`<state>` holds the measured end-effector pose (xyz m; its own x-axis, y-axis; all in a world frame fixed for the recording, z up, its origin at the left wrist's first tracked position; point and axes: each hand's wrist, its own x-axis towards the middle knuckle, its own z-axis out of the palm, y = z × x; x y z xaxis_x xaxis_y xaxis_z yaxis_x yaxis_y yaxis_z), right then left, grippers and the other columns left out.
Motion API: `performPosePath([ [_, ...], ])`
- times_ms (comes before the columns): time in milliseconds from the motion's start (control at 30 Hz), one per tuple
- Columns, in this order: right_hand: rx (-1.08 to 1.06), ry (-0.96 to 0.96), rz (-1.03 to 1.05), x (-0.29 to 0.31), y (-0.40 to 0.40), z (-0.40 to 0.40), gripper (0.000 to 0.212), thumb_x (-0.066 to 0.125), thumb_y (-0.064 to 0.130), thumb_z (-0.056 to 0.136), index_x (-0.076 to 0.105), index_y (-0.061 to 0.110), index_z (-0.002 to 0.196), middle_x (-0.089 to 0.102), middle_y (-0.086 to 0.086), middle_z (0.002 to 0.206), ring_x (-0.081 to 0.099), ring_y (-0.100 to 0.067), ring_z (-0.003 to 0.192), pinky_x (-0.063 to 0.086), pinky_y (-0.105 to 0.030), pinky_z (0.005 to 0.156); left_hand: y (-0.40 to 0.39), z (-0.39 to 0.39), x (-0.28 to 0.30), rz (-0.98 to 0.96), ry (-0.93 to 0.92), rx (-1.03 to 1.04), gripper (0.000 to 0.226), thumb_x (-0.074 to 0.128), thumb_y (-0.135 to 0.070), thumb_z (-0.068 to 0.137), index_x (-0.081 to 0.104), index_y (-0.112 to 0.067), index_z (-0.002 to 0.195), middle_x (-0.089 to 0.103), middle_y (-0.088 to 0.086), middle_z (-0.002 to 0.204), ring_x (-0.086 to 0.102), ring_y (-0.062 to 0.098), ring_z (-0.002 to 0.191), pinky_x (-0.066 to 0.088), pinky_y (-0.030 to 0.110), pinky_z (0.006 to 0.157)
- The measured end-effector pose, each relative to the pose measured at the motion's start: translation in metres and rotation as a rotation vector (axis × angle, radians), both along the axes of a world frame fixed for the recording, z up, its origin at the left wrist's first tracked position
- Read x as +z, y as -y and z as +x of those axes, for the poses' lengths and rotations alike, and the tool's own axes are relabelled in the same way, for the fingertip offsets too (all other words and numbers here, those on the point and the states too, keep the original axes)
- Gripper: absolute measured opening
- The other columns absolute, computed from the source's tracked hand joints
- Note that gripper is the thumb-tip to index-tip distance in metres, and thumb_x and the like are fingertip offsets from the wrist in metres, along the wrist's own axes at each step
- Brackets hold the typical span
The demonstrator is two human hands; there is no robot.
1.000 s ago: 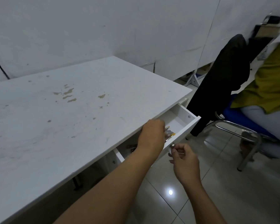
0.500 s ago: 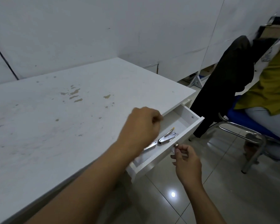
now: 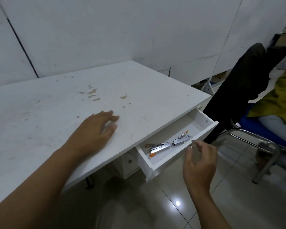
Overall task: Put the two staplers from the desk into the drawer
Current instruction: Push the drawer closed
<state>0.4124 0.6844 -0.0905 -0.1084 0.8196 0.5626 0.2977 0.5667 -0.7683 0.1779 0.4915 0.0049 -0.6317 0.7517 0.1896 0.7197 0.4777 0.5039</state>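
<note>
Drawer (image 3: 203, 120) pulled out from under the white tabletop (image 3: 56, 113), open to view; both staplers lie inside on the drawer floor. Nearer stapler (image 3: 159, 148): chrome body with orange tips, lying on its side toward the drawer's left end, jaws splayed. Farther stapler (image 3: 182, 140): chrome, orange tip pointing toward the back right corner, also splayed open. The two staplers meet end to end near the middle of the drawer; whether they actually touch cannot be told.

Left hand (image 3: 96, 133): over the tabletop, palm down, fingers loosely spread and slightly curled, holding nothing; blurred at the fingertips; contact with the surface cannot be told. Right hand (image 3: 199, 162): just in front of the drawer's front panel, fingers apart and curved, empty; small metal knob (image 3: 191, 146) on the front panel shows just beside the thumb and forefinger, not gripped.

Tabletop surface: several brownish chipped patches (image 3: 92, 95) toward the back. To the right: chair (image 3: 261, 142) with chrome frame and blue seat, dark garment (image 3: 234, 90) draped over its back; a seated person (image 3: 281, 103) in a yellow-green top partly in frame. Glossy tiled floor (image 3: 238, 204) with a light reflection.
</note>
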Motion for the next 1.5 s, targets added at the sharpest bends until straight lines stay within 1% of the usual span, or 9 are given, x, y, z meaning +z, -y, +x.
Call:
performPosePath([
  [167,0.525,0.45,0.147,0.038,-0.021,-0.028,0.03,0.057,0.014,0.089,0.079,0.015,0.109,0.076,0.001,0.109,0.065,-0.018,0.107,0.049,-0.042,0.097,0.001,-0.002,-0.005,0.01,-0.004,-0.004,0.045,0.043,-0.046,0.102,0.052,-0.036,0.144,0.04,-0.012,0.16,0.028,0.01,0.151,0.018,0.038,0.123],
  [367,0.614,1.064,0.128,0.043,-0.03,-0.045,0.05,0.029,0.034,0.099,0.065,0.038,0.133,0.065,0.018,0.137,0.04,-0.013,0.143,0.024,-0.042,0.113,0.002,-0.004,-0.008,0.029,0.0,-0.005,0.044,0.044,-0.046,0.101,0.052,-0.037,0.143,0.042,-0.012,0.159,0.031,0.009,0.15,0.018,0.037,0.122],
  [567,0.679,1.025,0.125,0.046,-0.029,-0.038,0.046,0.034,0.03,0.092,0.078,0.034,0.104,0.071,0.025,0.118,0.046,-0.007,0.134,0.021,-0.037,0.103,0.003,-0.003,-0.007,0.04,-0.01,0.0,0.043,0.045,-0.044,0.101,0.054,-0.036,0.142,0.042,-0.012,0.159,0.031,0.009,0.149,0.016,0.032,0.12],
  [733,0.6,0.762,0.03,0.05,-0.044,-0.029,0.046,0.036,0.039,0.091,0.08,0.029,0.103,0.076,0.015,0.115,0.049,-0.013,0.137,0.031,-0.043,0.11,0.004,-0.004,-0.009,0.046,0.003,0.007,0.043,0.045,-0.047,0.1,0.054,-0.037,0.142,0.043,-0.013,0.158,0.033,0.009,0.148,0.02,0.036,0.121],
  [967,0.579,1.103,-0.054,0.053,-0.082,-0.026,0.061,0.02,0.045,0.107,0.079,0.028,0.1,0.069,0.007,0.129,0.032,-0.012,0.149,0.01,-0.048,0.122,0.003,-0.008,-0.012,0.069,0.019,-0.001,0.042,0.047,-0.049,0.099,0.055,-0.039,0.139,0.045,-0.013,0.156,0.037,0.011,0.147,0.026,0.045,0.122],
  [1100,0.556,0.954,0.005,0.039,-0.084,-0.021,0.056,0.025,0.044,0.106,0.078,0.026,0.1,0.073,0.009,0.118,0.037,-0.014,0.147,0.013,-0.046,0.12,0.003,-0.007,-0.012,0.073,0.014,0.005,0.042,0.049,-0.048,0.099,0.056,-0.038,0.139,0.046,-0.013,0.156,0.037,0.011,0.147,0.025,0.042,0.121],
  [1200,0.344,0.474,0.069,0.022,-0.07,-0.008,0.032,0.045,0.033,0.101,0.072,0.023,0.116,0.067,0.004,0.124,0.05,-0.021,0.134,0.033,-0.051,0.113,0.002,-0.006,-0.01,0.079,0.013,0.009,0.041,0.049,-0.045,0.099,0.056,-0.037,0.139,0.046,-0.013,0.156,0.037,0.011,0.147,0.023,0.038,0.12],
  [1367,-0.047,0.08,-0.428,-0.007,-0.037,0.005,0.026,0.056,0.024,0.098,0.056,0.017,0.123,0.051,-0.011,0.131,0.052,-0.023,0.1,0.043,-0.05,0.102,0.003,-0.006,-0.012,0.073,0.013,0.009,0.041,0.049,-0.047,0.099,0.055,-0.038,0.139,0.046,-0.013,0.156,0.038,0.011,0.146,0.026,0.041,0.121],
  [1500,0.106,-0.017,-0.755,-0.03,-0.032,0.003,0.017,0.048,0.026,0.104,0.059,0.014,0.108,0.071,-0.017,0.108,0.067,-0.029,0.087,0.052,-0.041,0.078,0.002,-0.007,-0.012,0.069,0.011,0.003,0.041,0.048,-0.047,0.099,0.054,-0.039,0.139,0.045,-0.013,0.156,0.037,0.011,0.146,0.024,0.041,0.121],
])
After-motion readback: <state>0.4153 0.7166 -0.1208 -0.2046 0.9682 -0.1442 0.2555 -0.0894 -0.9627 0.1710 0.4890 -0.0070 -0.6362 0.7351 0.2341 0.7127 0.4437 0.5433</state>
